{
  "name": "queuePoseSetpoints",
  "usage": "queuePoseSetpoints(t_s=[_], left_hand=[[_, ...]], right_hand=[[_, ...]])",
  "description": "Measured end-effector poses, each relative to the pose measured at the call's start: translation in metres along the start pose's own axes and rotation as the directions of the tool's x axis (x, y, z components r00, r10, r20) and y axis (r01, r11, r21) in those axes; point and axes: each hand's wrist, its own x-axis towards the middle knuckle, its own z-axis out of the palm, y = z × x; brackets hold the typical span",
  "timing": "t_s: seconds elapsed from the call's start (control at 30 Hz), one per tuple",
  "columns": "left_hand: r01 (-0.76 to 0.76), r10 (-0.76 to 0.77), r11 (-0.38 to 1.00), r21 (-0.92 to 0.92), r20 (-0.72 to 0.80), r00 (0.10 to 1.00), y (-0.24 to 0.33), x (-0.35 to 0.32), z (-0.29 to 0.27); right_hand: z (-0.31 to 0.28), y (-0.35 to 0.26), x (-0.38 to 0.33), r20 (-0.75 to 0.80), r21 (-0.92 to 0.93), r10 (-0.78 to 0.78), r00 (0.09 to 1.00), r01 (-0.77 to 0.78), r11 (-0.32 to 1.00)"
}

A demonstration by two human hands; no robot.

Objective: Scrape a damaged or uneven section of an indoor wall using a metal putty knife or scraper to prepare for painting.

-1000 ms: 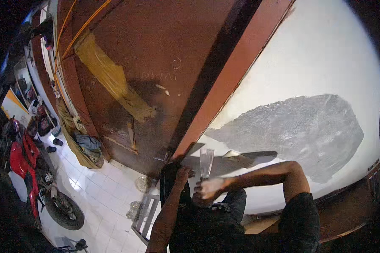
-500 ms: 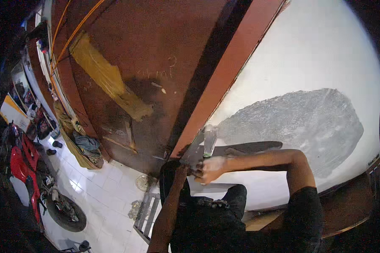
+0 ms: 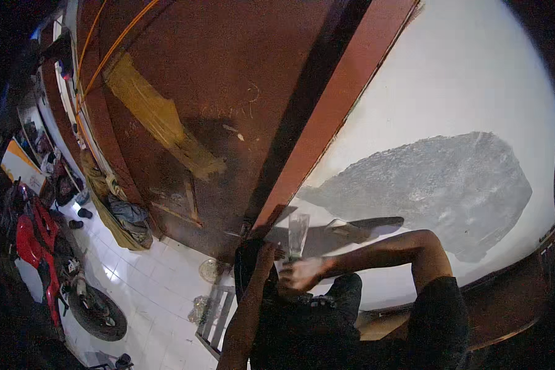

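Note:
My right hand (image 3: 302, 273) is closed around the handle of a putty knife (image 3: 298, 233). Its pale, flared blade points up, close to the lower part of the wall, and I see a gap between it and the grey patch. My left hand (image 3: 267, 254) is by my left knee, just left of the right hand; its fingers are too dark to make out. A broad, rough grey patch (image 3: 431, 185) covers part of the white wall (image 3: 450, 74). My right arm throws a dark shadow beneath the patch.
A reddish-brown frame (image 3: 333, 117) borders the wall, beside a brown door (image 3: 185, 55) with a yellowish strip. At left, a red motorcycle (image 3: 37, 237) stands on white tiles (image 3: 148, 277). Cloths (image 3: 126, 216) hang near the door. A slatted grey stand (image 3: 219, 311) is beside my left leg.
My right hand has come down toward my lap, bringing the putty knife lower and slightly left, away from the grey patch. My left hand has barely moved.

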Motion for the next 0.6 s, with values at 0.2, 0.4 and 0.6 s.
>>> queuePoseSetpoints(t_s=[0.2,0.4,0.6], left_hand=[[-0.375,0.399,0.737,0.562,0.086,0.913,-0.024,0.012,0.012],[-0.225,0.275,0.611,0.759,0.063,0.959,-0.034,0.014,-0.006],[0.090,-0.055,0.973,-0.210,0.169,0.984,0.014,0.003,0.006]], right_hand=[[0.033,-0.112,0.041,0.005,-0.325,0.597,0.802,0.566,-0.758],[0.054,-0.093,0.070,-0.196,-0.814,0.607,0.770,0.217,-0.538],[0.030,-0.094,0.030,-0.118,-0.113,0.640,0.759,0.630,-0.768]])
